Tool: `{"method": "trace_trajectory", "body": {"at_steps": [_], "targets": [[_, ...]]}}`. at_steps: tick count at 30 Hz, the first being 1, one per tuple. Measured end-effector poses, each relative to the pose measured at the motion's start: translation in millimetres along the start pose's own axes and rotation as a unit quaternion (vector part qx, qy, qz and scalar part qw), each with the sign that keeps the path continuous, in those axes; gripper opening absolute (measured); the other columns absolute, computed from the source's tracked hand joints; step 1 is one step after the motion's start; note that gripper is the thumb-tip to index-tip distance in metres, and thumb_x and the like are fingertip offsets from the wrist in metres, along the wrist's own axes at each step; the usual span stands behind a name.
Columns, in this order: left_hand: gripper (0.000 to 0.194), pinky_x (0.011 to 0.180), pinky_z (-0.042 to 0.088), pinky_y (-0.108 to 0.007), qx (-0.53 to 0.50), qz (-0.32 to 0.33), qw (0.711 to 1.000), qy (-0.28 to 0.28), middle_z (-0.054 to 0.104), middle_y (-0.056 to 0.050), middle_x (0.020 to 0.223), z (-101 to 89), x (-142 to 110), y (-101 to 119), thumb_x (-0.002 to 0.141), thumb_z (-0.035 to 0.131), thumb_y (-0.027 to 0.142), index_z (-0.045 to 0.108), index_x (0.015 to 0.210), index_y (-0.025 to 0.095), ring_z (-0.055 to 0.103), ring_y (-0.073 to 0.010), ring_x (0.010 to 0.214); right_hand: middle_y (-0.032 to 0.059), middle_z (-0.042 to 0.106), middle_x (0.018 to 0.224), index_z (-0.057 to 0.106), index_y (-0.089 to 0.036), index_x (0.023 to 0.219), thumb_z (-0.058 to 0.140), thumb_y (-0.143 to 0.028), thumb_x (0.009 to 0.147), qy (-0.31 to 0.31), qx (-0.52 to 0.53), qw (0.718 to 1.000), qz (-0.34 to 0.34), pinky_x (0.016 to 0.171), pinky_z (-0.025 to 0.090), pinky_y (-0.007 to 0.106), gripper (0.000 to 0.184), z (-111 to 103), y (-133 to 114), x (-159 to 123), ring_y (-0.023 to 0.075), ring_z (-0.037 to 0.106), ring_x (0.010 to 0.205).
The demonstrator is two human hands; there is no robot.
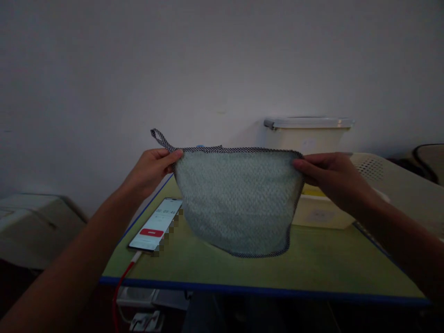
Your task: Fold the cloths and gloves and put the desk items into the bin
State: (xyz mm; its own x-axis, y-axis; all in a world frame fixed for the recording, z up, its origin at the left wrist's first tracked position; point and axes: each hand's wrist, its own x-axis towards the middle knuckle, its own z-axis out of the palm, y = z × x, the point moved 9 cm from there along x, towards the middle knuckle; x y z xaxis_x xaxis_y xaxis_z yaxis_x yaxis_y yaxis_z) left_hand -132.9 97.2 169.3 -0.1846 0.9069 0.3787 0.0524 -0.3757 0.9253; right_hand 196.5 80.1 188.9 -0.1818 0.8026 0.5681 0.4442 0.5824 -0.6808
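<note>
A pale grey-green cleaning cloth [236, 199] with a black-and-white checked border hangs stretched between my hands above the table. My left hand [152, 169] pinches its upper left corner, just beneath a checked hanging loop [160, 138] that sticks up to the left. At the upper right corner, my right hand [326, 171] grips the cloth between thumb and fingers. The cloth's lower edge curves and droops, with its lower left part seemingly folded back. Part of the table behind it is hidden.
On the table [312, 263], a phone [156, 226] showing a timer lies at left, plugged into a red cable [118, 286]. Behind the right hand stand a cream bin [322, 215], a lidded box [308, 132] and a perforated white basket [398, 180]. A power strip [147, 320] lies below.
</note>
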Motion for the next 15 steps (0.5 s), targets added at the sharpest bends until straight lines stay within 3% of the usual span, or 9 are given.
{"method": "trace_trajectory", "body": {"at_steps": [4, 7, 10, 13, 15], "targets": [[0.025, 0.034, 0.019, -0.017, 0.07, -0.047, 0.996, -0.026, 0.036, 0.007, 0.037, 3.0, 9.0, -31.9, 0.065, 0.065, 0.023, 0.05, 0.047, 0.013, 0.028, -0.002, 0.032, -0.0082, 0.041, 0.036, 0.059, -0.019, 0.067, 0.063, -0.031, 0.07, -0.058, 0.037, 0.996, 0.056, 0.03, 0.022, 0.019, 0.014, 20.2, 16.1, 2.1, 0.0053, 0.033, 0.03], [0.017, 0.037, 0.028, -0.017, 0.059, -0.062, 0.996, 0.004, 0.049, 0.003, 0.043, -1.7, 16.8, -39.1, 0.062, 0.064, 0.021, 0.054, 0.053, 0.012, 0.043, -0.005, 0.037, -0.0047, 0.055, 0.043, 0.054, -0.019, 0.068, 0.063, -0.025, 0.069, -0.066, 0.042, 0.995, 0.064, 0.034, 0.036, 0.019, 0.01, 31.0, 19.3, 11.3, 0.0081, 0.047, 0.034], [0.009, 0.049, 0.043, -0.019, 0.017, -0.021, 0.999, 0.042, 0.062, -0.001, 0.059, -6.8, 23.1, -24.0, 0.06, 0.063, 0.02, 0.06, 0.061, 0.011, 0.057, -0.0093, 0.053, -0.0003, 0.063, 0.059, 0.051, -0.02, 0.067, 0.062, -0.019, 0.069, -0.012, 0.025, 0.999, 0.027, 0.051, 0.049, 0.025, 0.011, 28.4, 10.0, 24.5, 0.0126, 0.061, 0.053], [0.012, 0.063, 0.049, -0.023, -0.021, 0.057, 0.997, 0.056, 0.066, 0.0, 0.067, -10.2, 22.3, 0.1, 0.057, 0.066, 0.02, 0.063, 0.065, 0.012, 0.061, -0.0112, 0.065, 0.0001, 0.062, 0.062, 0.053, -0.02, 0.065, 0.063, -0.019, 0.068, 0.045, -0.058, 0.997, -0.033, 0.054, 0.048, 0.026, 0.01, 22.4, -5.9, 30.2, 0.0139, 0.061, 0.058], [0.012, 0.061, 0.048, -0.022, -0.014, 0.095, 0.993, 0.065, 0.066, 0.001, 0.066, -13.8, 17.1, 10.7, 0.057, 0.067, 0.019, 0.064, 0.067, 0.014, 0.061, -0.011, 0.064, -0.0003, 0.059, 0.056, 0.054, -0.019, 0.06, 0.061, -0.024, 0.072, 0.041, -0.104, 0.993, -0.049, 0.049, 0.044, 0.024, 0.015, 24.5, -10.6, 28.9, 0.0133, 0.058, 0.053]]}}
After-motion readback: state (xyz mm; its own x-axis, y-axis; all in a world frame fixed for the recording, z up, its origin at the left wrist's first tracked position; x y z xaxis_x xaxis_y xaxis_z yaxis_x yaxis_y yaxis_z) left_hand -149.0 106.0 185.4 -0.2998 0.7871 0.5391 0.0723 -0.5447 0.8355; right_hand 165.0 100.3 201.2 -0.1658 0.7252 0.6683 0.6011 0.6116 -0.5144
